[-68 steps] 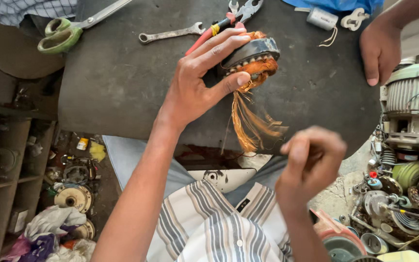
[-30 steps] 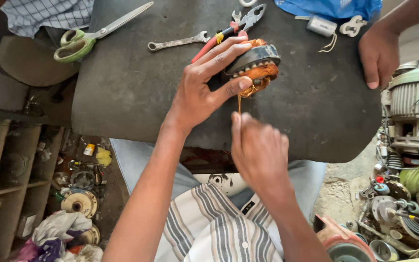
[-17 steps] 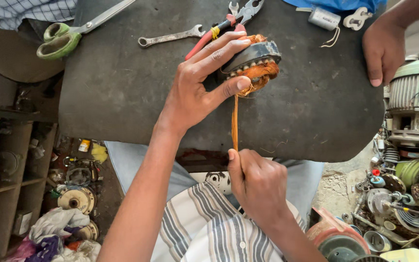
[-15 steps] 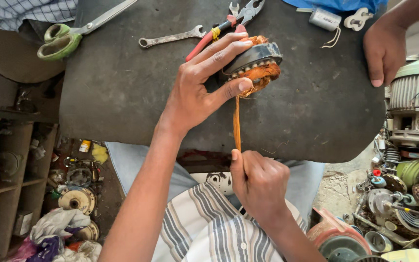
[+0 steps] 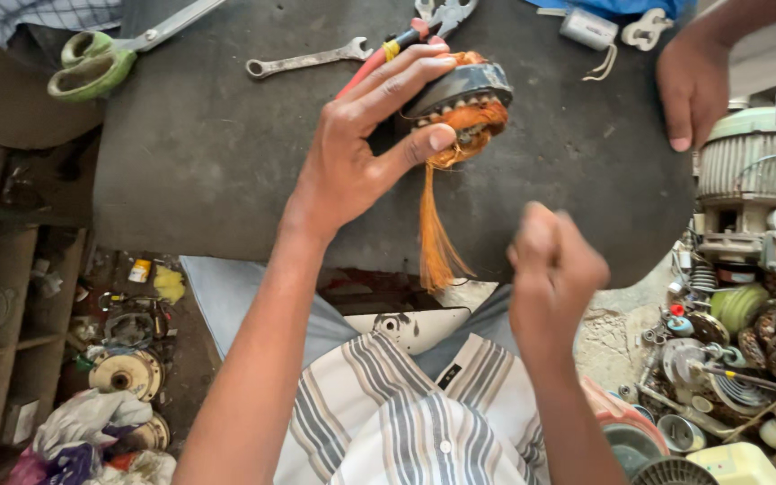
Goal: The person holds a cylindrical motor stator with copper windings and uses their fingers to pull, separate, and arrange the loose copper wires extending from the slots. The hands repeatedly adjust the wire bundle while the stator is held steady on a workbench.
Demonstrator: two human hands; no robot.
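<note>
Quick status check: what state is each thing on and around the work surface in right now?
left hand: gripping the motor stator, thumb on its coil
motor stator: tilted on the dark table, held
copper wire bundle: hanging loose from the stator, frayed
right hand: closed in a fist, apart from the wire
wrench: lying flat, untouched
scissors: shut, at the table edge
pliers: lying behind the stator
another person's hand: resting on the table

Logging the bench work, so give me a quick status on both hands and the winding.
Left hand clamps motor stator on the dark table. Right hand fisted, off the loose copper wire bundle. Pliers and wrench just behind.
</note>
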